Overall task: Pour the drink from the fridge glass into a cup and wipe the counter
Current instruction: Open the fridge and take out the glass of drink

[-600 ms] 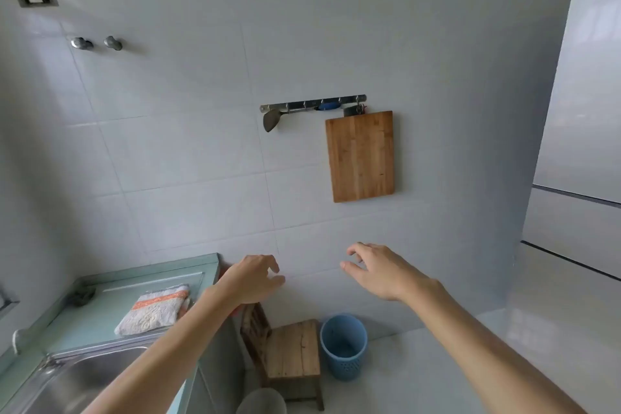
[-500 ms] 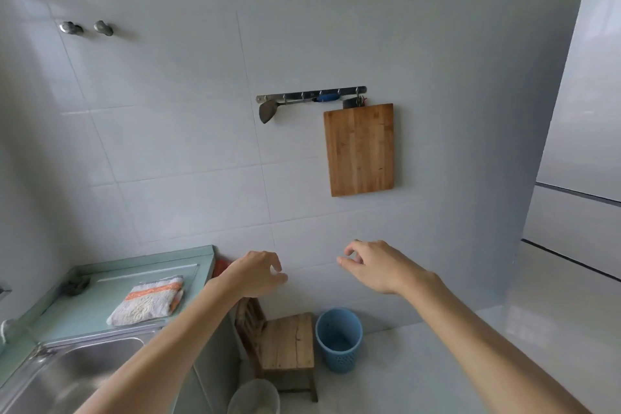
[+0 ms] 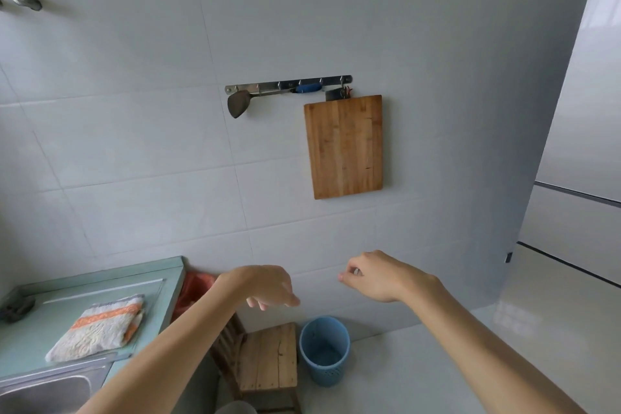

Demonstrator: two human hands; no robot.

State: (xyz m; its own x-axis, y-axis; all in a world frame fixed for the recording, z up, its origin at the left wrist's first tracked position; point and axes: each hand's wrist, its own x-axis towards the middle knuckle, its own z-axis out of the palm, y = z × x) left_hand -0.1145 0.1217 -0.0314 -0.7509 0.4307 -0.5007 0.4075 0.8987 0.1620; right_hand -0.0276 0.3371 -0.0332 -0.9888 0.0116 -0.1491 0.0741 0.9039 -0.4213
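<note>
Our two hands held out in the air, wall ahead, counter at eight o'clock, fridge at three.

Our left hand (image 3: 262,286) and right hand (image 3: 383,276) hang side by side, apart and touching nothing. At twelve o'clock on the wall (image 3: 134,144) a hook rail (image 3: 289,86) carries a spatula (image 3: 237,104) at its left end and a cutting board (image 3: 344,146) below its right end. At eight o'clock a folded cloth (image 3: 97,326) lies on the counter (image 3: 30,346), behind the sink (image 3: 43,393). At six o'clock a wooden chair (image 3: 265,360) stands on the floor just right of the counter, with a bin (image 3: 324,349) just beside it on its right. The fridge (image 3: 578,144) stands at three o'clock.
</note>
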